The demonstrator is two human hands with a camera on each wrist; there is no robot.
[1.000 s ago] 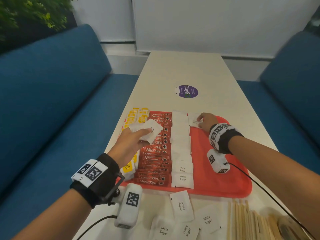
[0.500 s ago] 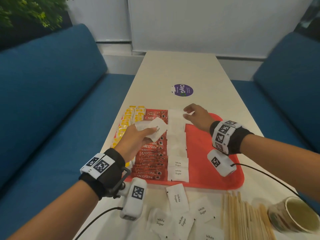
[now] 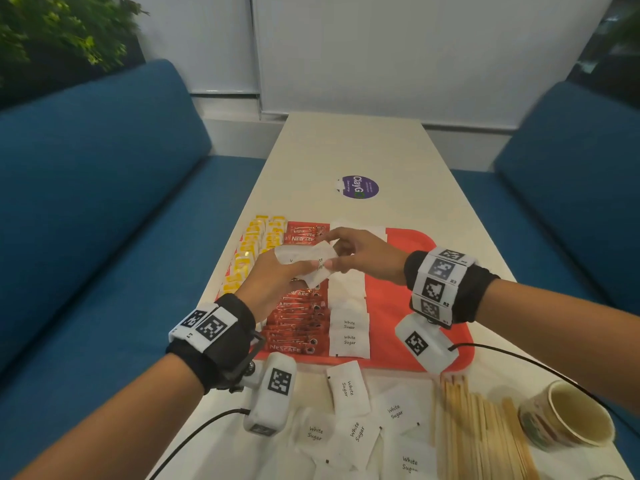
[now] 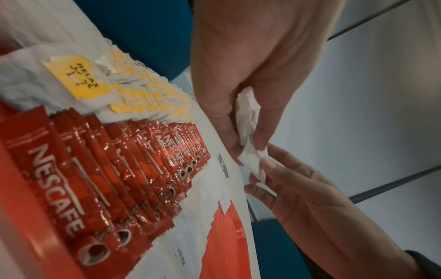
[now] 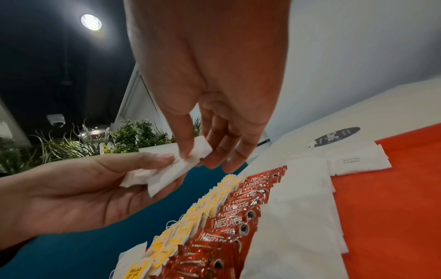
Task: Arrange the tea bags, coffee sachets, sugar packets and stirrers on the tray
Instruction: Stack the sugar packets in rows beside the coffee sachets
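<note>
A long pale table [image 3: 353, 147] is running away from the camera toward a white wall [image 3: 398, 46]. Blue upholstered benches are standing along both long sides of the table, one on its left [image 3: 86, 174] and one on its right [image 3: 571, 161]. Behind the left bench, green plants [image 3: 59, 29] are showing in the corner. A round purple sticker [image 3: 358, 187] is lying on the table top near its middle. In the right wrist view a round ceiling lamp [image 5: 91, 22] is shining high above the plants.
</note>
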